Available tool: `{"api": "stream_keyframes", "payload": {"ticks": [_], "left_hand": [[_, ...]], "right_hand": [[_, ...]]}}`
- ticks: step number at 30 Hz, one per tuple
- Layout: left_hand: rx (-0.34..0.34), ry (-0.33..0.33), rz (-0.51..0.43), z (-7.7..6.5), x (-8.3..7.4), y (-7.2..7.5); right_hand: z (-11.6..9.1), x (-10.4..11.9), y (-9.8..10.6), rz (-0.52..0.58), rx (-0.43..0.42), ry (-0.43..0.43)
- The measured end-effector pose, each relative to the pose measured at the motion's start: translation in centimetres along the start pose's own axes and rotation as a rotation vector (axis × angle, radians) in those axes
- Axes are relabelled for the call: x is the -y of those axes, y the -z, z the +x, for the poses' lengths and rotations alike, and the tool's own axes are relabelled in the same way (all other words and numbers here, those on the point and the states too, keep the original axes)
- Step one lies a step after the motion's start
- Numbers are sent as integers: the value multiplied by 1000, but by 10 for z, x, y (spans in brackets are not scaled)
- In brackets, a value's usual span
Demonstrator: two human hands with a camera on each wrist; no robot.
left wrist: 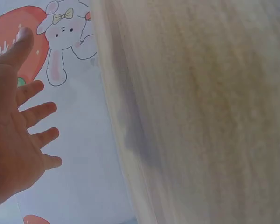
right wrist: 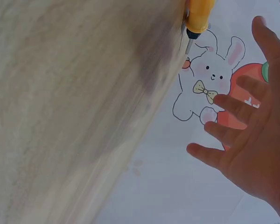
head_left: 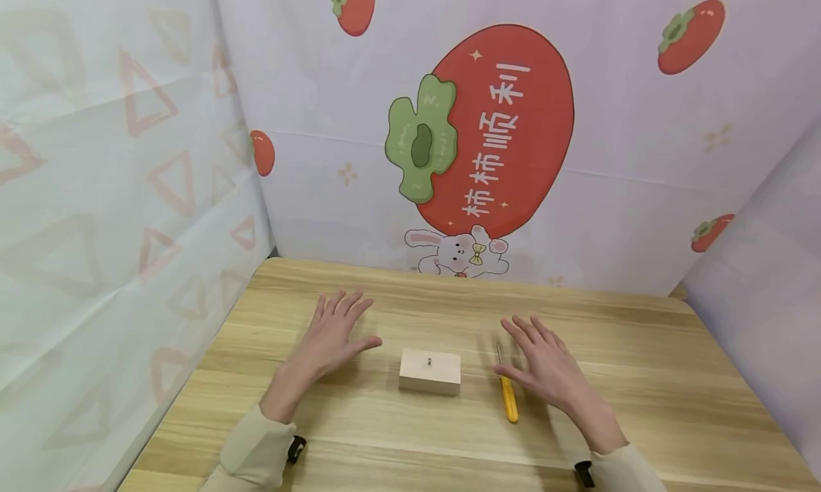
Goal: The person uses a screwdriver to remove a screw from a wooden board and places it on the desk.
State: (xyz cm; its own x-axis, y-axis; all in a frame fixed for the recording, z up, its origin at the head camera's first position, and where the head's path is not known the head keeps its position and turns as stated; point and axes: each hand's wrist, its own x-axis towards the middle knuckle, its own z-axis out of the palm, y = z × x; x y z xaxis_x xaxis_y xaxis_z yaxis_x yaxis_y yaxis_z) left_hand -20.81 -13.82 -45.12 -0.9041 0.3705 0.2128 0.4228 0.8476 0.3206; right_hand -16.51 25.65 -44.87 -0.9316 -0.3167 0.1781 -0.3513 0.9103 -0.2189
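Work seems not yet begun.
Nothing is gripped by left hand (head_left: pixel 328 341) or right hand (head_left: pixel 547 361), both spread; screw (head_left: pixel 430 361) is seen upright on block (head_left: pixel 423 385), screwdriver (head_left: pixel 509 401) untouched.

Left bare hand (head_left: pixel 328 344): fingers straight, spread forward, thumb stretched inward
Right bare hand (head_left: pixel 545 364): fingers extended forward, parted, thumb angled inward
Arms (head_left: pixel 282 398) in cream fabric sleeves (head_left: pixel 253 442): reaching forward, well apart

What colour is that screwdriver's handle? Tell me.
The screwdriver's handle is yellow-orange; it shows best in the head view.
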Motion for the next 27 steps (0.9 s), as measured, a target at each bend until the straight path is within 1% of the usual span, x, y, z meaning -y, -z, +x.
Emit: {"api": "stream_keyframes", "payload": {"ticks": [2,6,9,14,19,23,27], "left_hand": [[-7,-10,-8,0,0,0],[-9,-25,-52,-1,-3,0],[4,-44,-108,-2,-8,-1],[49,-63,-225,-2,-15,-3],[76,-73,-300,-2,-20,-5],[114,-91,-358,-2,-24,-6],[177,-82,-421,-4,-27,-9]], "right_hand": [[0,0,1,1,-10,13],[-1,0,1,9,-8,27],[-4,-1,1,8,3,42],[-8,-3,0,8,1,76],[-10,-2,1,20,10,118],[-11,-1,3,27,44,140],[-14,0,6,28,100,136]]}}
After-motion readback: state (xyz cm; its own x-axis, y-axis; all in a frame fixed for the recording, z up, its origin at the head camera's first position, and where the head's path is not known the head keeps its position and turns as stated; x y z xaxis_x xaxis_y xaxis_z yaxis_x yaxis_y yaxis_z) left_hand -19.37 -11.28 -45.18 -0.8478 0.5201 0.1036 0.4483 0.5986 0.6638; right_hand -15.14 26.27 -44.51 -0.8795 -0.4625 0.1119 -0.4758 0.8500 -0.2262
